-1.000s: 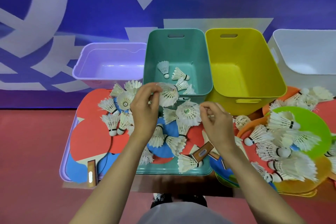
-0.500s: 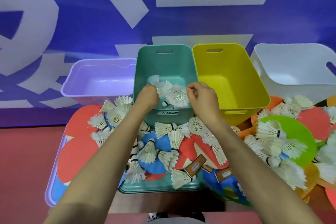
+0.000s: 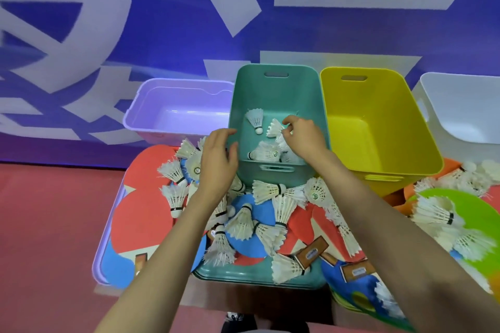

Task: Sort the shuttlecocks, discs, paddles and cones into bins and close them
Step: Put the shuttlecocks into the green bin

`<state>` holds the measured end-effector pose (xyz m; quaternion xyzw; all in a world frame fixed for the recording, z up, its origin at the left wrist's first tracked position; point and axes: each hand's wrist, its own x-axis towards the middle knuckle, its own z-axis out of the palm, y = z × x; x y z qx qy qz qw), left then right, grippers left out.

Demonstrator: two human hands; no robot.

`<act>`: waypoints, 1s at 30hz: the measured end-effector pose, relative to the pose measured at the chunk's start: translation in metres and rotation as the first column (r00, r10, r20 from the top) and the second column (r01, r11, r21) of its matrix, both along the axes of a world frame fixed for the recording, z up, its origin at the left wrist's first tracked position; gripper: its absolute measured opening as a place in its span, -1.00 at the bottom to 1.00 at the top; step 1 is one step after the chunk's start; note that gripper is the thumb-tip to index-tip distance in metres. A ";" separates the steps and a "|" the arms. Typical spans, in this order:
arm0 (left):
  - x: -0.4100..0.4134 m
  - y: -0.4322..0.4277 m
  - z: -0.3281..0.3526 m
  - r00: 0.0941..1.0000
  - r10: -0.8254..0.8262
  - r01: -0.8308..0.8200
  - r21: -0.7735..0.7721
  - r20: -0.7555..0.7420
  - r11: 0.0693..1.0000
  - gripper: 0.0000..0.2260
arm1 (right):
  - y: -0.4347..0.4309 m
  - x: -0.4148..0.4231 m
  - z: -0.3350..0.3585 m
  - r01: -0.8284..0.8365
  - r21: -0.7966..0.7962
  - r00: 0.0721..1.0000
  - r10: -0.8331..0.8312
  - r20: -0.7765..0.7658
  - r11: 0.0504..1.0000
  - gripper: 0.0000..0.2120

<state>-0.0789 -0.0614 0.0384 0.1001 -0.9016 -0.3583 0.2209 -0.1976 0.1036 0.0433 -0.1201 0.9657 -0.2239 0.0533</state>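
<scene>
Looking over the person's shoulder, I record four open bins in a row before the blue wall (image 3: 351,35): from left to right, a lilac bin (image 3: 184,116), a teal bin (image 3: 276,94), a yellow bin (image 3: 365,105) and a white bin (image 3: 465,105). Several shuttlecocks (image 3: 255,119) lie on the floor of the teal bin. The right hand (image 3: 304,135) is inside that bin, just above them. Its fingers are curled, with thumb and forefinger at the feathers of one shuttlecock; whether they pinch it or merely touch it, I cannot tell. The left hand (image 3: 219,159) hovers at the bin's near left corner, outside the wall, fingers relaxed and slightly spread, holding nothing. Loose shuttlecocks (image 3: 267,190) are strewn in front of the bins. They lie over red and blue paddles (image 3: 140,219), which rest on a lilac lid (image 3: 98,265) and a teal lid (image 3: 238,273). To the right, more shuttlecocks lie on a green disc (image 3: 476,213), near the yellow bin.
</scene>
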 end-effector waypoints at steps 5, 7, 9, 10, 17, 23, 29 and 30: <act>0.015 -0.022 -0.022 0.987 0.156 -0.155 -0.021 0.029 0.988 -0.73 | -0.030 0.029 0.013 -0.234 -0.262 0.971 0.210 -0.116 0.936 -0.75; 0.019 -0.037 -0.032 0.958 0.239 -0.230 -0.074 0.156 0.970 -0.65 | -0.044 0.048 0.017 -0.342 -0.297 0.938 0.304 -0.167 0.891 -0.73; 0.020 -0.052 -0.038 0.916 0.289 -0.268 -0.112 0.280 0.957 -0.61 | -0.057 0.064 0.016 -0.430 -0.271 0.899 0.379 -0.220 0.861 -0.73; 0.020 -0.058 -0.040 0.900 0.292 -0.266 -0.123 0.324 0.956 -0.61 | -0.062 0.071 0.015 -0.451 -0.264 0.886 0.391 -0.250 0.852 -0.73; 0.018 -0.075 -0.052 0.896 0.255 -0.250 -0.062 0.364 0.966 -0.70 | -0.079 0.106 -0.018 -0.552 -0.205 0.806 0.454 -0.381 0.808 -0.76; 0.021 -0.077 -0.056 0.937 0.290 -0.290 -0.031 0.193 0.957 -0.86 | -0.075 0.116 -0.039 -0.578 -0.164 0.815 0.574 -0.080 0.799 -0.66; 0.030 -0.070 -0.048 0.960 0.280 -0.281 0.031 0.029 0.959 -0.88 | -0.074 0.116 -0.048 -0.537 -0.199 0.827 0.558 0.070 0.820 -0.72; 0.032 -0.067 -0.047 0.958 0.286 -0.286 0.053 0.015 0.957 -0.88 | -0.074 0.116 -0.048 -0.516 -0.218 0.836 0.543 0.083 0.828 -0.76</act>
